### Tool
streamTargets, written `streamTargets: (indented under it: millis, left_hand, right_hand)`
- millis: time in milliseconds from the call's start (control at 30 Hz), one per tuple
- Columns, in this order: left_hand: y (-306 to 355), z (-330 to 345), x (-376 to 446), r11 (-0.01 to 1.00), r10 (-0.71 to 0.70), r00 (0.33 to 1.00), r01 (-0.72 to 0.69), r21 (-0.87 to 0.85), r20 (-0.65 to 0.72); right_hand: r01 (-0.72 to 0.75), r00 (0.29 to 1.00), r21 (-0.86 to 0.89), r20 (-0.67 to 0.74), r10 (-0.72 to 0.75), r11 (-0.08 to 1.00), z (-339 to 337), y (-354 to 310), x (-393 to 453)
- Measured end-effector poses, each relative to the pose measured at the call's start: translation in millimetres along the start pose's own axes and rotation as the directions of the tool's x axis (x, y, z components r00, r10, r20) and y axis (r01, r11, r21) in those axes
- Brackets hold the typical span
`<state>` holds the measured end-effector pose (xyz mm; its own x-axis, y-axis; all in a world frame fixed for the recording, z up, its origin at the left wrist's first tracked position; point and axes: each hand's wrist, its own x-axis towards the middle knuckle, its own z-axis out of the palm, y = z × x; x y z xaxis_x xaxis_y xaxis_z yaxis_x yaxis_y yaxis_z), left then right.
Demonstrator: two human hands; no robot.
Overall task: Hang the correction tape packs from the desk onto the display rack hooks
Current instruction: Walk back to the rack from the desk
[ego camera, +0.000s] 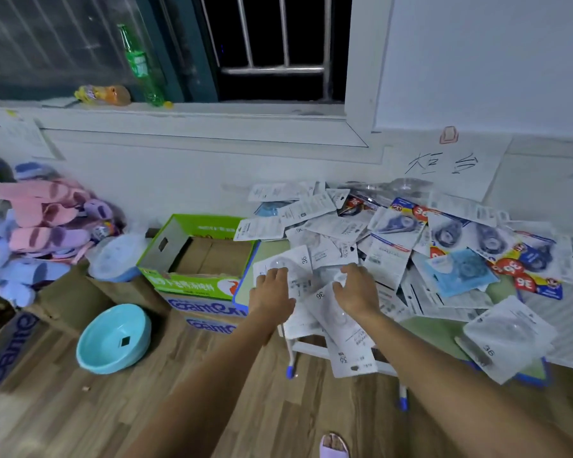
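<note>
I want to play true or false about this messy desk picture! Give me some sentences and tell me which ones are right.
1. Both hands reach into the pile of packs on the desk. True: the left hand and the right hand are both on packs at the near edge.
2. The blue bowl sits on the desk. False: it is on the wooden floor.
3. A green bottle stands on the window ledge. True.
4. The green box is full of packs. False: it shows only brown cardboard inside.
5. Soft toys are piled at the left. True.
</note>
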<state>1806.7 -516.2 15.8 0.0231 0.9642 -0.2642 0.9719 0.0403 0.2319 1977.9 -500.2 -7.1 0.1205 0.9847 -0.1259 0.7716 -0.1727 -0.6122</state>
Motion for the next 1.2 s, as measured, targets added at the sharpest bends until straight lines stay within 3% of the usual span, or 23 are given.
streamTargets:
  millis: [267,367,467,533,767,867,967,1100,1200]
  left_hand:
    - [-11,1,91,0.998,-0.025,0.995,0.02,0.054,0.093]
    - [-16,2,113,0.994,-0.038,0.986,0.021,0.107,0.162]
    - [-18,9,126,0.994,-0.035,0.969,0.008,0.111,0.245]
    - [-20,14,132,0.994,-0.025,0.967,-0.004,0.112,0.254]
    - [-27,9,139,0.985,0.064,0.987,-0.086,0.148,0.149]
    - [-25,-3,139,0.989,0.101,0.99,-0.11,0.096,0.095]
    - [-21,-18,136,0.991,0.121,0.991,-0.117,-0.067,0.061]
    - [-13,-32,130,0.954,0.151,0.989,-0.148,-0.261,-0.012]
    - [-7,-38,120,0.869,0.093,0.991,-0.126,-0.479,-0.092]
  right_hand:
    - [0.165,0.98,-0.314,-0.057,-0.192,0.935,-2,-17,109]
    - [0.21,0.975,-0.426,0.027,-0.219,0.88,1,-14,134]
    - [0.165,0.985,-0.403,0.109,-0.132,0.9,4,-10,150]
    - [0.12,0.992,-0.395,0.086,-0.094,0.911,6,-7,156]
    - [0.156,0.978,-0.45,-0.055,-0.201,0.879,-5,-15,162]
    - [0.172,0.958,-0.446,-0.131,-0.254,0.878,-16,-23,158]
    - [0.132,0.947,-0.416,-0.215,-0.238,0.9,-26,-34,150]
    - [-0.047,0.954,-0.123,-0.299,0.008,0.991,-36,-42,129]
    - [-0.166,0.943,0.039,-0.286,0.171,0.985,-41,-39,103]
